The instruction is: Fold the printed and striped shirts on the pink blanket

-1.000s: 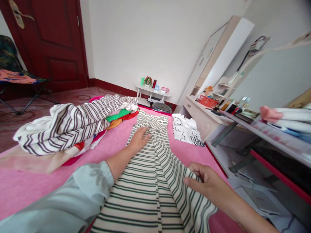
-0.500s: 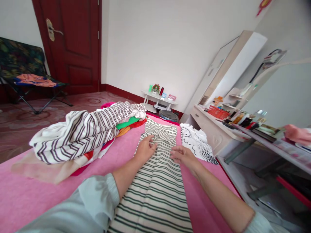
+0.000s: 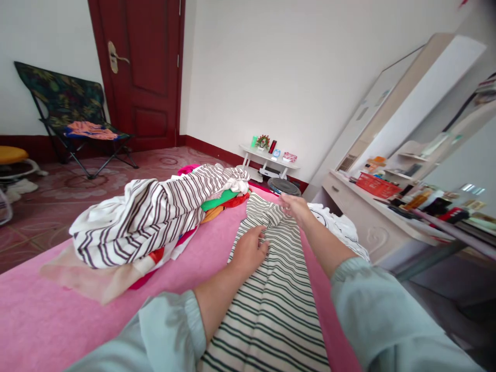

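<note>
Cloth garment (image 3: 271, 305), long and cream with dark green stripes, lies on a pink fabric cover (image 3: 50, 325). The person's left hand (image 3: 250, 251), half-curled, is over its upper part; the right hand (image 3: 296, 208), fingers loosely bent, is at its far right corner. Whether either grips cannot be told. Left of the garment sits a brown-and-white striped clothes heap (image 3: 155, 217); right, white cloth (image 3: 341, 227).

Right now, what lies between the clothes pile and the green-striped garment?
In the head view, a strip of pink cover lies between the clothes pile and the green-striped garment, narrowing toward the far end.
</note>
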The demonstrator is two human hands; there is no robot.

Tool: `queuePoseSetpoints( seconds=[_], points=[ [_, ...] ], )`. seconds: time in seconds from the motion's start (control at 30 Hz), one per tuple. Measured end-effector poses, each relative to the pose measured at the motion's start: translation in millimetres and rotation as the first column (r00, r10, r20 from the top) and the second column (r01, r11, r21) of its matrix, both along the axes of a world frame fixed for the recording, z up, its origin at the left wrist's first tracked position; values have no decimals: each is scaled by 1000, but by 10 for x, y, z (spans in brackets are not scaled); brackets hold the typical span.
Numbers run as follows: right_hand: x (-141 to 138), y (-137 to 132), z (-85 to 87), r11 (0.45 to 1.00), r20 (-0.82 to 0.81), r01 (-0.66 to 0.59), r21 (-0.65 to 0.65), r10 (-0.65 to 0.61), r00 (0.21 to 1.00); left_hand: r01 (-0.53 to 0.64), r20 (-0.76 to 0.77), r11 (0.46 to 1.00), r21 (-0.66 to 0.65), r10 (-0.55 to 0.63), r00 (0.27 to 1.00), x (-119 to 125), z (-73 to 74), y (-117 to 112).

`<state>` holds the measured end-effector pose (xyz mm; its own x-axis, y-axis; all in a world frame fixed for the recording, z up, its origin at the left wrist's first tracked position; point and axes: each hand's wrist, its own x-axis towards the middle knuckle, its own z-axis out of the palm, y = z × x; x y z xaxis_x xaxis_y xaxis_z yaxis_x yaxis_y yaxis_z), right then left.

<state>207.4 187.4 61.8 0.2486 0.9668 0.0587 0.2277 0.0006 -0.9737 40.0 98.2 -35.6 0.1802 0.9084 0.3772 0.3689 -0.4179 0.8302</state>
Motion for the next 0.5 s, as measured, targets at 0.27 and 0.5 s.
queuePoseSetpoints(
  seconds=[0.27, 0.5],
  points=[
    [-124, 41, -338, 935, 282, 115, 336, -217, 935, -13, -15, 1000, 21, 13, 1000, -1, 27, -7],
    [-15, -258, -240, 958, 816, 255, 133, -251, 521, 31, -90, 998, 48, -27, 996, -15, 83, -44]
  ],
)
